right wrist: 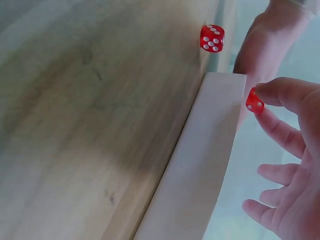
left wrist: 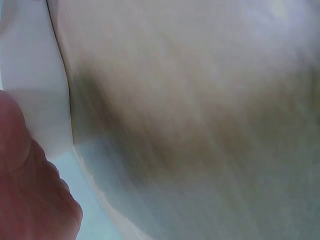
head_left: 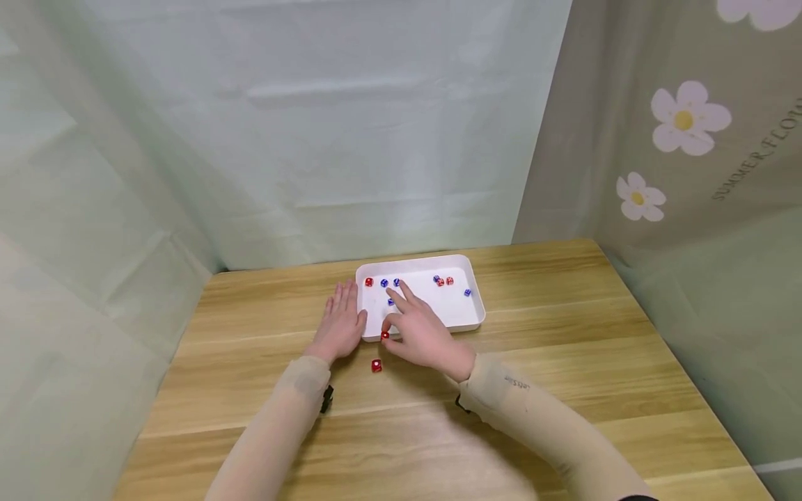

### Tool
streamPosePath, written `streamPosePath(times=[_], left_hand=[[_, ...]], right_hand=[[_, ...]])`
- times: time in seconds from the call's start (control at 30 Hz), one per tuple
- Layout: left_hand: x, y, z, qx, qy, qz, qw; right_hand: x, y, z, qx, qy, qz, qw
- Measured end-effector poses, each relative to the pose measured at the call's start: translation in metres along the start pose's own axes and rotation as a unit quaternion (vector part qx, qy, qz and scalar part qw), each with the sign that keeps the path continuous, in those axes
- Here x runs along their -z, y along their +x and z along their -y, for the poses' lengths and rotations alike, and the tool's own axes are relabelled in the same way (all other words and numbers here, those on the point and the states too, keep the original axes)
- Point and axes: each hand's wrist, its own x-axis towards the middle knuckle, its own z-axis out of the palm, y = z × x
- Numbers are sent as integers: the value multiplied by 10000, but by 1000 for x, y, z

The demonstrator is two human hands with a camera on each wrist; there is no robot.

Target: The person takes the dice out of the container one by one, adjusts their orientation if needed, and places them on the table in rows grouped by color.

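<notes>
My right hand [head_left: 421, 335] pinches a red die [right wrist: 255, 101] between thumb and forefinger at the near rim of a white tray [head_left: 460, 321], its other fingers spread over the tray. My left hand [head_left: 341, 325] lies with straight fingers along the tray's left side, thumb at the rim. A second red die [head_left: 376, 365] sits on the table just in front of the tray. Inside the tray, another red die [head_left: 368, 282] is at the left, near a few blue dice [head_left: 384, 283]. Two red dice [head_left: 449, 281] and two blue dice [head_left: 467, 293] lie toward the right.
The tray stands on a wood-grain table [head_left: 564, 334] near its back edge. Pale curtains [head_left: 351, 153] rise behind and at both sides, the right one printed with white flowers [head_left: 689, 118].
</notes>
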Motion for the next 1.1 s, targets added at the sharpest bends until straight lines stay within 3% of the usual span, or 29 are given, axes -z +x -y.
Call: streamPosePath(times=[0.57,1.1], left_hand=[[2,-2,-4,10,-47,-56,10000],[2,-3,-4,3,-100,-112,9999]], right_hand=[[-11,-11,8,161,-377,518,9978],[-20,-19,10,268,-545,688,9958]])
